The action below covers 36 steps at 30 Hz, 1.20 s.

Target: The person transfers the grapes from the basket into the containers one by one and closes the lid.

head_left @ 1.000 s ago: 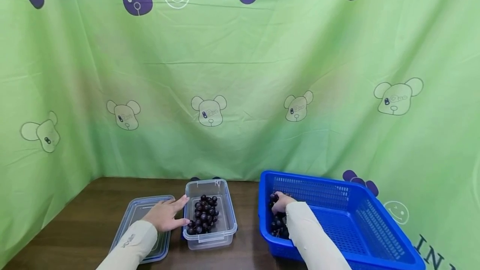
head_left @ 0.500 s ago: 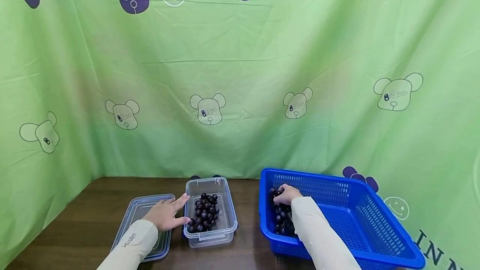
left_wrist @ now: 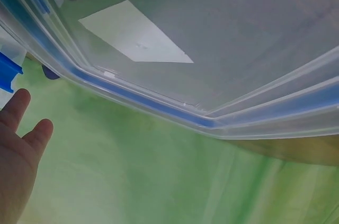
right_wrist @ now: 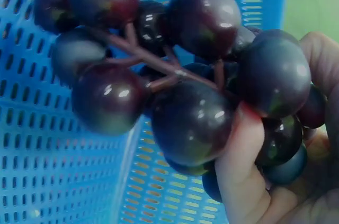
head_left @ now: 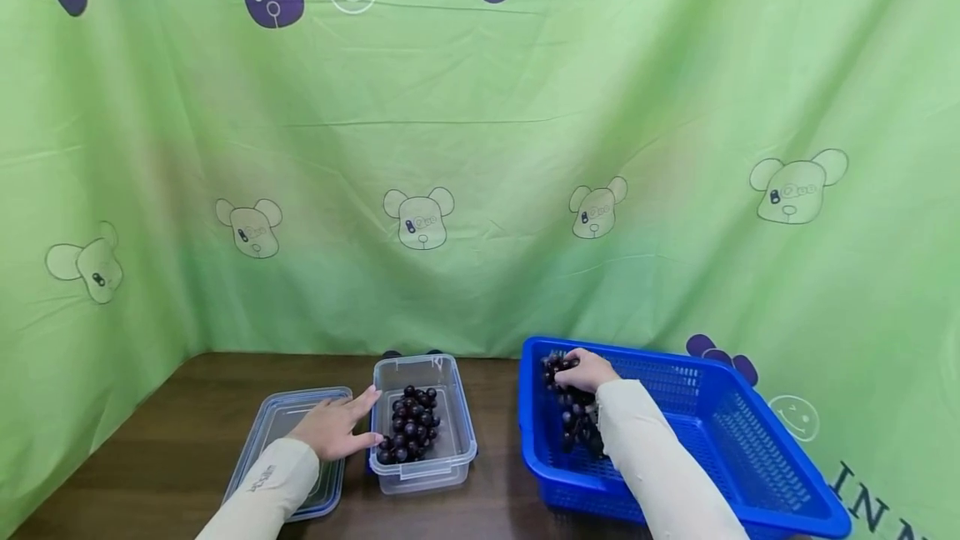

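- Clear container [head_left: 422, 419]: the reference point, open-topped, standing on the dark wooden worktop [head_left: 172, 432]. One bunch of dark grapes [head_left: 408, 427] lies inside it.
- Lid [head_left: 288, 440]: clear plastic with a blue seal, flat on the worktop just left of the container. In the left wrist view it fills most of the frame [left_wrist: 212, 60].
- Your left hand [head_left: 335, 430]: fingers straight and spread, gripping nothing. It rests over the lid's right edge, with fingertips touching the container's left wall.
- Blue basket [head_left: 720, 432]: perforated plastic, right of the container with a gap of bare worktop between them.
- Your right hand [head_left: 588, 371]: inside the basket at its left rear corner, fingers curled around a grape bunch [head_left: 573, 407].
- Grape bunch, right wrist view [right_wrist: 175, 91]: dark purple fruit on a reddish stem, hanging from your fingers [right_wrist: 243, 181] against the basket's wall.
- Green curtain [head_left: 480, 148]: printed with bears, behind the container and basket.
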{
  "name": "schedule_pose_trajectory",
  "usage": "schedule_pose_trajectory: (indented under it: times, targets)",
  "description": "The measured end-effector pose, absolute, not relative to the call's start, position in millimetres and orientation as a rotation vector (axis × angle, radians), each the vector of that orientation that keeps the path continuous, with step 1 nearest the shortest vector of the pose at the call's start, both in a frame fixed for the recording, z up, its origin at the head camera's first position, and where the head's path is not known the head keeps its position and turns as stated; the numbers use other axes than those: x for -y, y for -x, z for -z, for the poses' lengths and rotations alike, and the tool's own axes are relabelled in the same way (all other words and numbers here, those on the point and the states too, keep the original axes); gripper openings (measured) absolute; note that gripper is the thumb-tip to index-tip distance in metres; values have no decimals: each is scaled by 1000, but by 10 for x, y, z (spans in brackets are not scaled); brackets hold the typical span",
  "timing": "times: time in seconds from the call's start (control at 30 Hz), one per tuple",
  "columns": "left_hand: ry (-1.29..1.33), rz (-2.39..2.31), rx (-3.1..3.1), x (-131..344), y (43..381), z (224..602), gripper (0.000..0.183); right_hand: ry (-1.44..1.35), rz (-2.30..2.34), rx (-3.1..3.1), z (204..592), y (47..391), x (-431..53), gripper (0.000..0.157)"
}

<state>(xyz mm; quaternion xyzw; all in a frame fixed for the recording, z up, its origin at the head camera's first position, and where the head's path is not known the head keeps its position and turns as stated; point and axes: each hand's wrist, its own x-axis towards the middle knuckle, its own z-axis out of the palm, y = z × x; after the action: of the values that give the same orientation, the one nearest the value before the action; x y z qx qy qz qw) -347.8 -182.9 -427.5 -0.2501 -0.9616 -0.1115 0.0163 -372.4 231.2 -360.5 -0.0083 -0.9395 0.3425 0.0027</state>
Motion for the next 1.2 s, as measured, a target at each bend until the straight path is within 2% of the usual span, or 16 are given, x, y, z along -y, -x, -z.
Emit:
schedule_pose_trajectory:
  times: [0.13,0.5,1.2]
  targets:
    - [808,344,2980,1800,3492,4260,71,111,-1253,2897,3510,3717,-2363,56]
    - [793,344,2978,1824,3486,4243,70,137,-1573,2796,3265,3688,-2316,58]
    - [802,338,2963,1841,3517,4310,71,62,-1710,2763,3065,3668,-2086,56]
